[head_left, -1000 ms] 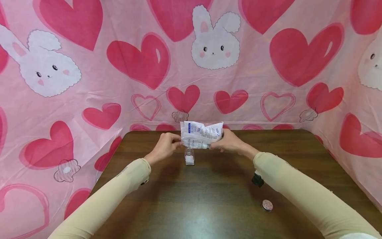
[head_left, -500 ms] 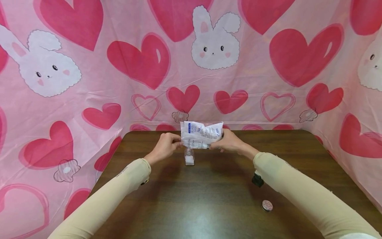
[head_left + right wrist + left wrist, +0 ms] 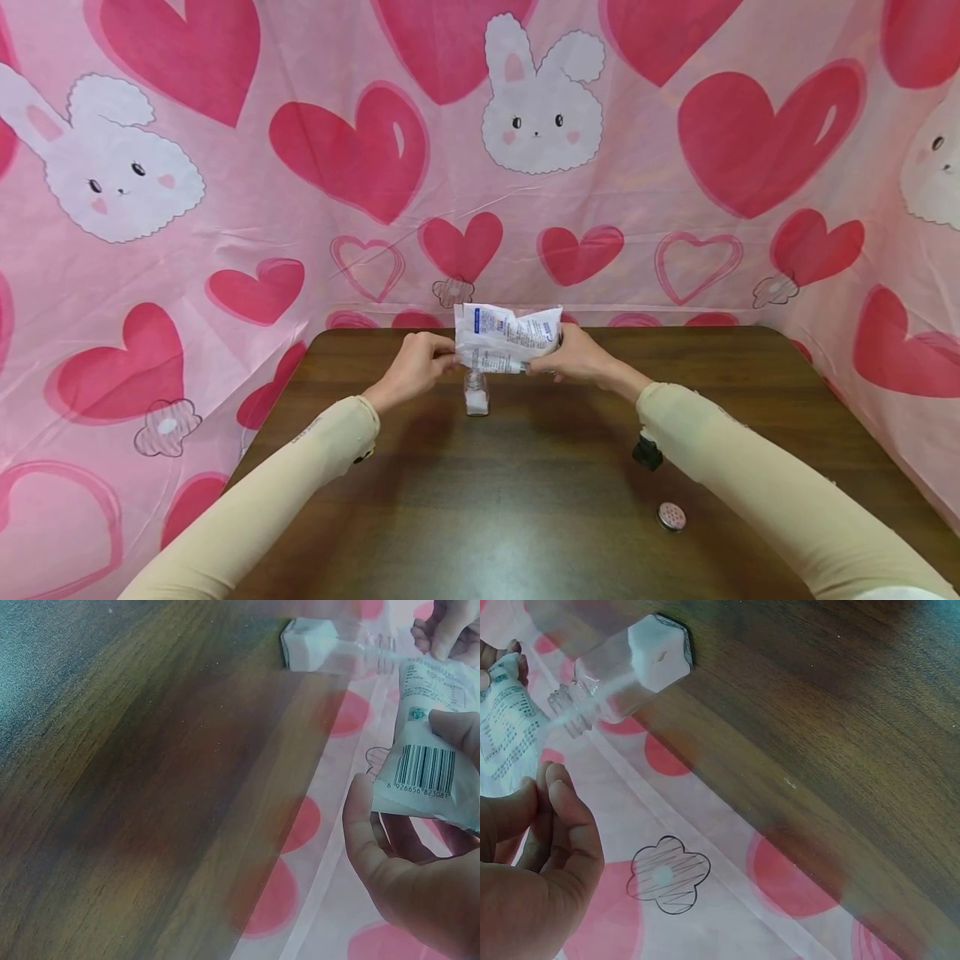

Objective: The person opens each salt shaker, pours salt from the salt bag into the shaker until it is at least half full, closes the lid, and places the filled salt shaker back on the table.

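Observation:
Both hands hold a white printed bag (image 3: 501, 342) tilted over a small clear shaker jar (image 3: 476, 395). My left hand (image 3: 420, 367) pinches the bag's left edge between thumb and fingers. At the other end, my right hand (image 3: 581, 357) grips the bag near its barcode, with the thumb across the print in the right wrist view. A thin white stream of powder (image 3: 576, 718) runs from the bag into the threaded neck of the jar, which stands upright. White powder (image 3: 660, 654) lies in the jar's lower part.
A round perforated shaker lid (image 3: 671, 516) lies on the dark wooden table (image 3: 480, 517), front right below the right forearm. Pink cloth (image 3: 465, 192) with hearts and rabbits surrounds the table's back and sides.

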A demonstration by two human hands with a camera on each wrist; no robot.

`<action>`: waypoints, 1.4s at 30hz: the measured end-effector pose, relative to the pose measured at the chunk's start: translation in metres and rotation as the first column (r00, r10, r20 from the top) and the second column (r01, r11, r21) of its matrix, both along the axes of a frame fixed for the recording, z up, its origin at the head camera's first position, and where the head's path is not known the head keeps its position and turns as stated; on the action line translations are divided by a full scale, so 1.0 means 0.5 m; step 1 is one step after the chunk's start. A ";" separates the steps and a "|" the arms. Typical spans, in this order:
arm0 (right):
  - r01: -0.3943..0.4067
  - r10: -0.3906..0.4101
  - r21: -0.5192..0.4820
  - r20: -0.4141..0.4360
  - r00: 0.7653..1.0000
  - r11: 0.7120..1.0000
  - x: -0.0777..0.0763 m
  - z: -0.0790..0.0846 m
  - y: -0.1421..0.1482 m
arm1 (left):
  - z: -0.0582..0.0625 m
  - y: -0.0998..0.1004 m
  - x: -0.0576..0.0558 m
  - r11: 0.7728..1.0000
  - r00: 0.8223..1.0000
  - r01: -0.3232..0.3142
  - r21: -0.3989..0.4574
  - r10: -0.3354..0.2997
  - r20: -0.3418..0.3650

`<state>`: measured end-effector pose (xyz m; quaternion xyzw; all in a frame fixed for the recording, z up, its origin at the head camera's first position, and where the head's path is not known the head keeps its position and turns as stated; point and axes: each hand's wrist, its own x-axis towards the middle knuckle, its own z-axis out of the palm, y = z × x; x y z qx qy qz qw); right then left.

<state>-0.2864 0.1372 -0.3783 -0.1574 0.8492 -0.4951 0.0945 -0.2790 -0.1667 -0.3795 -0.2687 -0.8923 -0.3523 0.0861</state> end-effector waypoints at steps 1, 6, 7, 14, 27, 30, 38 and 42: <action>0.001 -0.001 0.001 0.001 1.000 1.000 0.001 0.001 0.000 | 0.001 0.000 0.000 1.000 1.000 0.001 -0.002 -0.001 0.000; 0.001 -0.001 0.001 -0.006 1.000 1.000 -0.001 0.000 0.001 | 0.005 0.002 0.003 1.000 1.000 0.001 -0.006 -0.001 -0.004; 0.001 -0.001 0.001 -0.006 1.000 1.000 -0.001 -0.001 0.001 | 0.006 0.002 0.004 1.000 1.000 0.002 -0.006 -0.002 -0.005; 0.010 -0.010 0.002 -0.003 1.000 1.000 0.003 0.001 0.000 | 0.007 0.004 0.004 1.000 1.000 0.001 -0.008 -0.001 -0.007; 0.004 -0.004 -0.005 -0.001 1.000 1.000 0.000 0.000 0.000 | 0.003 0.003 0.001 1.000 1.000 -0.008 -0.002 0.008 0.006; 0.003 -0.003 -0.006 0.000 1.000 1.000 0.000 0.000 0.000 | 0.003 0.002 0.001 1.000 1.000 -0.004 -0.003 0.004 0.001; -0.005 0.004 -0.017 -0.004 1.000 1.000 -0.001 0.000 0.001 | 0.003 0.003 0.001 1.000 1.000 -0.002 0.000 0.002 0.000; -0.004 0.004 -0.012 -0.005 1.000 1.000 -0.003 -0.002 0.002 | 0.003 0.002 0.000 1.000 1.000 -0.005 -0.001 0.005 0.002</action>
